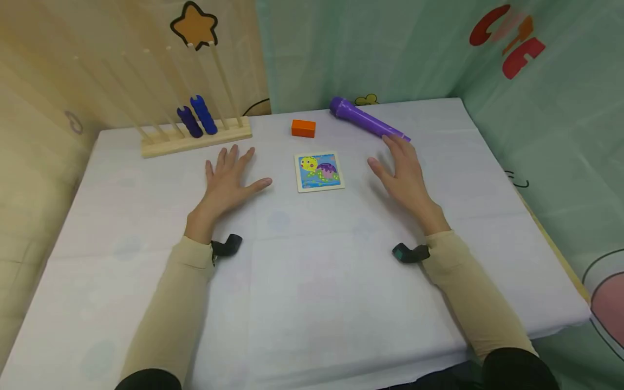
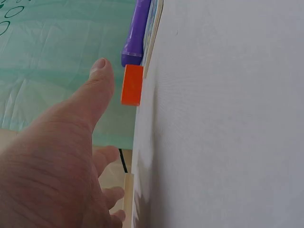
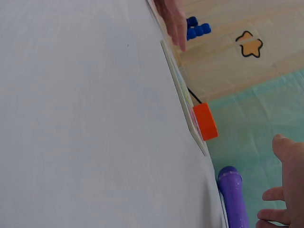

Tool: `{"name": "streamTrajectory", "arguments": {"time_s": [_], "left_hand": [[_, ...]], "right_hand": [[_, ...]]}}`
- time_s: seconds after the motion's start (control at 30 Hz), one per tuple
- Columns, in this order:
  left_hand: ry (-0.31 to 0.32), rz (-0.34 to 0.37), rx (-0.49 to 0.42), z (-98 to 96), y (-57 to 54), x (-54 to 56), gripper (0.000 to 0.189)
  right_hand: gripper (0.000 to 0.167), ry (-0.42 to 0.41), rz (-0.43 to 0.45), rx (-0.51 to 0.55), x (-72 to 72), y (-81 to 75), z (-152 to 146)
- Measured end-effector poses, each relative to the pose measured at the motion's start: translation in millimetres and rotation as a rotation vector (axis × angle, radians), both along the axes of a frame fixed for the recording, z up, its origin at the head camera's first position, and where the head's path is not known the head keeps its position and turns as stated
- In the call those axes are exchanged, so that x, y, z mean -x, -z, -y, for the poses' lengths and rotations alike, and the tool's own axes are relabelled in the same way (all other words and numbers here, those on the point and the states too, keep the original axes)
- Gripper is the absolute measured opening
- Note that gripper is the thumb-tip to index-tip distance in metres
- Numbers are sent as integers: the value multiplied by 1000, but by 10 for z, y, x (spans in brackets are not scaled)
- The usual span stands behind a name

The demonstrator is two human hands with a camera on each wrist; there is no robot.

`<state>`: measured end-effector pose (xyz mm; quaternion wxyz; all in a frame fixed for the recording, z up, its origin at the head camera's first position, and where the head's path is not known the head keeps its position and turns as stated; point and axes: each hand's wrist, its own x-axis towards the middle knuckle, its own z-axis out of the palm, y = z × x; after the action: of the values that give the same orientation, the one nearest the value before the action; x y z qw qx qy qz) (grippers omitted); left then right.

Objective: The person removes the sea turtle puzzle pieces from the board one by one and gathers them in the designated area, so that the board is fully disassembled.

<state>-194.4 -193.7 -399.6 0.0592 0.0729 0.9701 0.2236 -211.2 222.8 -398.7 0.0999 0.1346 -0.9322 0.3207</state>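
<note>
My left hand (image 1: 225, 181) spreads its fingers over the white table, holding nothing, its fingertips just in front of a wooden rack (image 1: 197, 143) with upright pegs. Dark blue pieces (image 1: 203, 115) are stacked on two of those pegs. Opposite, my right hand (image 1: 403, 176) is also spread and holds nothing; its fingertips reach close to the narrow end of a purple toy microphone (image 1: 368, 119). Between the hands lies a square picture puzzle (image 1: 319, 171) showing a turtle in a pale frame. An orange block (image 1: 303, 128) sits behind the puzzle, and shows beyond the left thumb in the left wrist view (image 2: 132, 85).
A white cloth (image 1: 312, 281) covers the table. Curtains (image 1: 361, 49) with printed shapes hang behind and along the sides. Each wrist bears a small black camera, the left one (image 1: 227, 246) and the right one (image 1: 410, 253) both sticking out inward.
</note>
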Motion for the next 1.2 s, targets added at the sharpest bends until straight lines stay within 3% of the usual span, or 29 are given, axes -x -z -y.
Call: {"name": "streamTrajectory", "arguments": {"time_s": [0.3,0.57,0.77,0.93,1.2], "left_hand": [[33,-8,0,-244,16,122,101],[86,-15,12,-461,99,219,104],[131,-23,22,-592,135,260,109],[135,-60,39,-628,142,272,111],[155,-60,83,-658,186,291,110]], "right_hand": [[67,-19,22,71,151,38,477],[65,-43,106,107,253,27,875],[57,-34,122,165,316,48,1096],[51,-24,109,159,374,70,1276],[35,-30,2,100,391,138,1452]]}}
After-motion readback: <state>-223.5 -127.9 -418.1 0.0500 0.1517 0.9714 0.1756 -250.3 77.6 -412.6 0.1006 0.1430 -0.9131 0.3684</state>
